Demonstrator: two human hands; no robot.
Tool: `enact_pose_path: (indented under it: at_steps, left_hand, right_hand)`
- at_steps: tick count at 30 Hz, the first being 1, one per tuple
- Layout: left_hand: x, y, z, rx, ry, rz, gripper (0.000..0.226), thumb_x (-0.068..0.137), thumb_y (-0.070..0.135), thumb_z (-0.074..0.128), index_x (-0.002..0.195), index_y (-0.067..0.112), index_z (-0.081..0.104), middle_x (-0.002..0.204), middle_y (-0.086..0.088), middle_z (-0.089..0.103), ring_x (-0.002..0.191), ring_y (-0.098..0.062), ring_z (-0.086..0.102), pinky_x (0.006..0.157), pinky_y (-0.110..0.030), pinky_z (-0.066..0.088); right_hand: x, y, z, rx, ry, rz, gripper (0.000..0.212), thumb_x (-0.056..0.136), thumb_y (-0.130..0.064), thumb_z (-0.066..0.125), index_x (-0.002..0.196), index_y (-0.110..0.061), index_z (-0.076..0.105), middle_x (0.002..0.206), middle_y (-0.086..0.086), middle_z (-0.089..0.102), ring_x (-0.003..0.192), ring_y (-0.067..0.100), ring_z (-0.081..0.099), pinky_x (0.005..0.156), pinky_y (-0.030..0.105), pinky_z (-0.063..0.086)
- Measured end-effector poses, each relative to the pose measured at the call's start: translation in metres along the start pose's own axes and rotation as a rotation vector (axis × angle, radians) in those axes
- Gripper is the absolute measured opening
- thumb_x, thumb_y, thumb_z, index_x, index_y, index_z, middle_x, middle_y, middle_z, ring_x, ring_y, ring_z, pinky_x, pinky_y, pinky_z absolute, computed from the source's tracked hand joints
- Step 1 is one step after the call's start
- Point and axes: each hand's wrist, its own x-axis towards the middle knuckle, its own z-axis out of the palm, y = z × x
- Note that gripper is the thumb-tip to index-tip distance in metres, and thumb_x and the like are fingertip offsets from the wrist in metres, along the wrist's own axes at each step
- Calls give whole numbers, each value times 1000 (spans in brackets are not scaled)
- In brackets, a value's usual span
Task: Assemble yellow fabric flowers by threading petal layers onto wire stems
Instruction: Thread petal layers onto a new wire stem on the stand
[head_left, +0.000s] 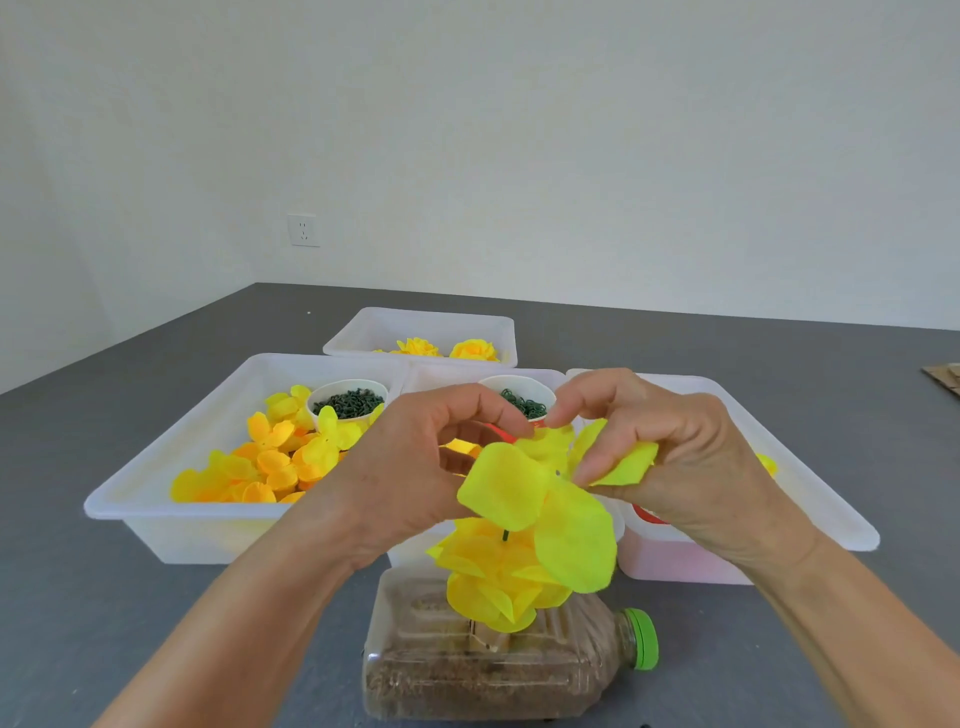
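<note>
Close to the near edge of the gray bench (156, 597) lies a plastic bottle (498, 670) on its side, full of brown stuff, with its green cap (643, 638) pointing right. A green wire stem (505, 535) stands up from the bottle, and only its short tip shows. Yellow petal layers (493, 582) already sit bunched on the stem, just above the bottle.

Right over the stem tip, both hands hold up one new petal layer (545, 499). The left hand (415, 467) has curled fingers at the layer's left side. I cannot tell how tight that grip is. The right hand (670, 452) pinches one petal between thumb and fingers. A tiny hole shows near the middle of the layer. The stem tip is just below and a bit left of it. I think the layer must go down and a little left, so the hole meets the tip. Both hands are about as near.

Past the hands sit white trays. The left tray (156, 467) holds loose yellow and orange petals (265, 462) and a cup of small green bits (349, 401). The far tray (415, 325) holds finished flowers (447, 349). Behind is a pale wall with a socket (303, 229).
</note>
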Motion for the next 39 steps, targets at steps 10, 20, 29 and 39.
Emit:
enact_pose_path:
  at_steps: [10, 20, 29, 39]
  left_hand:
    - [7, 19, 4, -81, 57, 108, 33, 58, 12, 79, 88, 26, 73, 92, 1, 72, 85, -15, 67, 70, -24, 55]
    - [13, 14, 7, -249, 187, -115, 29, 76, 13, 66, 91, -12, 64, 76, -12, 67, 69, -20, 64, 69, -32, 56]
    - [12, 9, 3, -307, 161, -235, 10, 79, 3, 63, 88, 2, 67, 79, -8, 70, 67, -18, 67, 63, -28, 58]
    - [13, 3, 2, -285, 175, -267, 12, 79, 0, 64, 91, -1, 67, 79, -9, 71, 67, -21, 66, 68, -33, 58]
  right_hand:
    - [21, -8, -4, 433, 150, 458, 40, 73, 14, 56, 56, -19, 71, 70, 4, 70, 62, 16, 64, 54, 23, 53]
    - [27, -2, -3, 643, -81, 772, 26, 58, -17, 70, 84, -13, 73, 80, 6, 71, 69, 17, 68, 66, 34, 58]
    - [27, 0, 2, 613, -12, 881, 31, 57, -11, 69, 87, -7, 69, 83, 11, 71, 67, 20, 68, 71, 38, 57]
    - [28, -2, 10, 558, 28, 927, 48, 54, -9, 70, 102, 0, 67, 106, 19, 68, 89, 30, 64, 91, 48, 51]
